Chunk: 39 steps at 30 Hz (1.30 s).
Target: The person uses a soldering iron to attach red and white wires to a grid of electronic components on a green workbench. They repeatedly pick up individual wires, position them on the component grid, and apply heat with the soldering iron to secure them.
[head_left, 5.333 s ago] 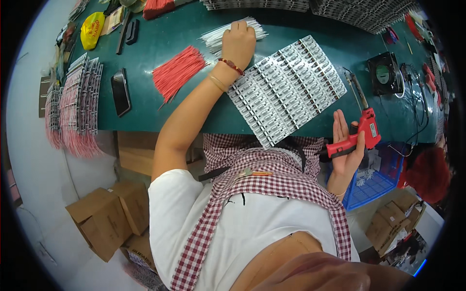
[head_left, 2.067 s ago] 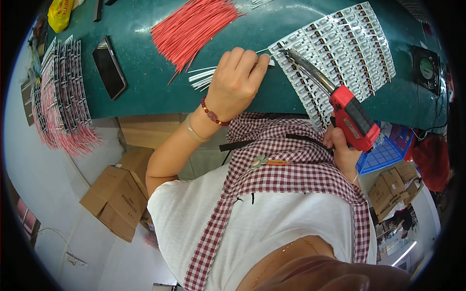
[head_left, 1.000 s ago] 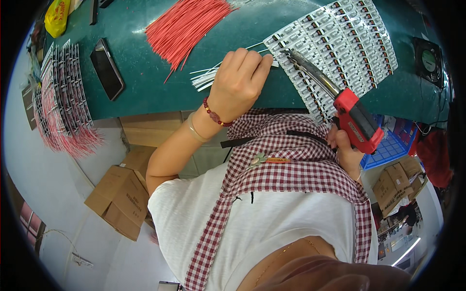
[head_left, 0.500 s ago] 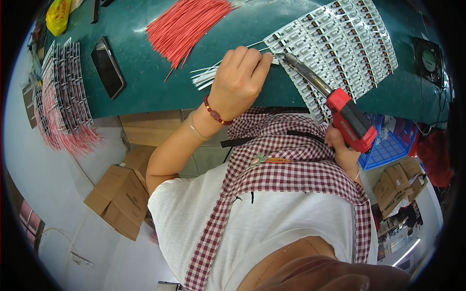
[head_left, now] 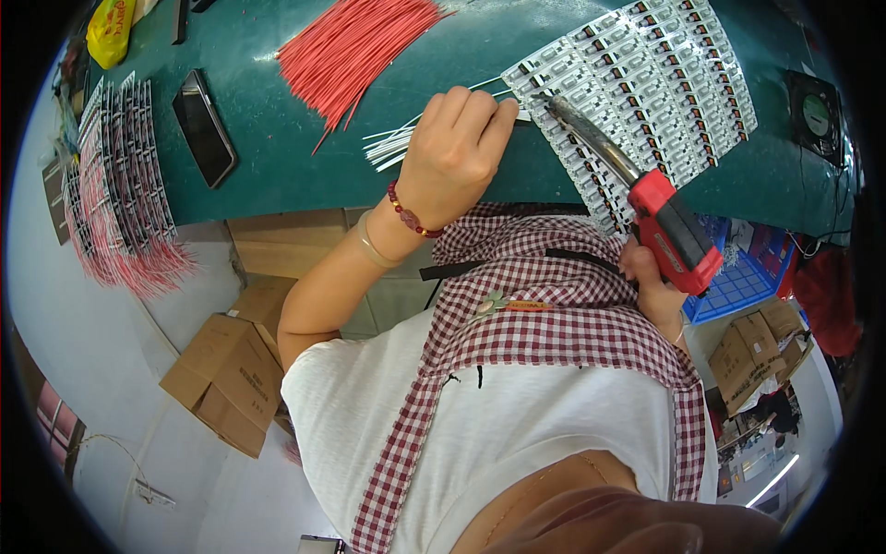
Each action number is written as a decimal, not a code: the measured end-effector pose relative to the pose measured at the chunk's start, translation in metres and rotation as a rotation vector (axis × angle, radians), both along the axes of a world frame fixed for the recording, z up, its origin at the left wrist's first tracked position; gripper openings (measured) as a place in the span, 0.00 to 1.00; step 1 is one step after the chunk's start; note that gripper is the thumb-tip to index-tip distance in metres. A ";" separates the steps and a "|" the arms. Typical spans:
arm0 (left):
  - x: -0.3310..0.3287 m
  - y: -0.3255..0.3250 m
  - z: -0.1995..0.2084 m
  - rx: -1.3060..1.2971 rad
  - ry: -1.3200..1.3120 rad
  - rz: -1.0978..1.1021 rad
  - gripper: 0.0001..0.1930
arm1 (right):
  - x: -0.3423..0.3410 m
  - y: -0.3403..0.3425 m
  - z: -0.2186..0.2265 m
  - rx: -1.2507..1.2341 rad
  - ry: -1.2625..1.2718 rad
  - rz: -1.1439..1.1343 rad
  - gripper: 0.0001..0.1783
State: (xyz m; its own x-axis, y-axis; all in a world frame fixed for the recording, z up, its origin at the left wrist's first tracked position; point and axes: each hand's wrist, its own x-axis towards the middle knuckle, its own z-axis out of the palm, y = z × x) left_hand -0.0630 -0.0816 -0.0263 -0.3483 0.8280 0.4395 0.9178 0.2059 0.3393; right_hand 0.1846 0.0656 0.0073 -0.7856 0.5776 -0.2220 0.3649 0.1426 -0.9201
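The silvery panel (head_left: 646,102) lies patterned with pale rectangles and dark bits in rows. Across its left part slants a red-and-black soldering gun (head_left: 678,235), metal barrel darkened toward the tip, gripped by the right hand (head_left: 653,284). Left of the panel, the left hand (head_left: 454,152) is closed on thin white wires (head_left: 389,148) (straight, ends poking out).

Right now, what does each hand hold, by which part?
Right hand: red soldering gun, by its mostly hidden handle. Left hand: white wires; exact grip hidden.
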 end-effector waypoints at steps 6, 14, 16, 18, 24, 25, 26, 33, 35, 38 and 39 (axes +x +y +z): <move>0.001 0.000 -0.001 0.002 0.021 0.010 0.14 | -0.003 0.001 0.007 -0.156 0.014 -0.098 0.29; 0.000 0.000 0.000 0.004 0.065 0.008 0.14 | -0.003 0.003 0.009 -0.300 0.094 -0.128 0.29; -0.001 -0.001 0.002 0.028 0.087 0.009 0.15 | -0.003 0.003 0.010 -0.306 0.090 -0.113 0.29; 0.004 -0.003 0.006 0.033 0.066 0.002 0.15 | -0.002 0.004 0.010 -0.317 0.087 -0.101 0.28; 0.015 -0.002 0.000 0.031 -0.028 0.011 0.17 | 0.008 0.004 0.004 -0.315 0.054 -0.068 0.26; 0.015 -0.002 -0.001 0.031 -0.030 0.019 0.17 | 0.009 0.004 0.003 -0.316 0.036 -0.074 0.26; 0.015 -0.002 -0.001 0.024 -0.030 0.018 0.17 | 0.011 0.003 0.001 -0.317 0.019 -0.081 0.25; 0.015 -0.002 -0.001 0.021 0.000 0.002 0.16 | 0.019 0.004 -0.006 -0.152 -0.036 0.008 0.22; 0.016 -0.002 -0.001 0.020 -0.008 0.017 0.17 | 0.023 0.005 -0.013 -0.053 -0.048 0.075 0.22; 0.016 -0.001 -0.001 0.020 -0.009 0.017 0.16 | 0.025 0.004 -0.013 -0.021 -0.017 0.068 0.23; 0.016 -0.001 -0.001 0.017 -0.008 0.017 0.16 | 0.026 0.004 -0.013 -0.024 -0.003 0.054 0.24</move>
State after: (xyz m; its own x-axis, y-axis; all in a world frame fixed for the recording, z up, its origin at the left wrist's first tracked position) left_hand -0.0469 -0.0825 -0.0276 -0.3657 0.8142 0.4509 0.9116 0.2155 0.3501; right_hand 0.2105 0.0698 -0.0055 -0.8148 0.5287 -0.2380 0.3604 0.1403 -0.9222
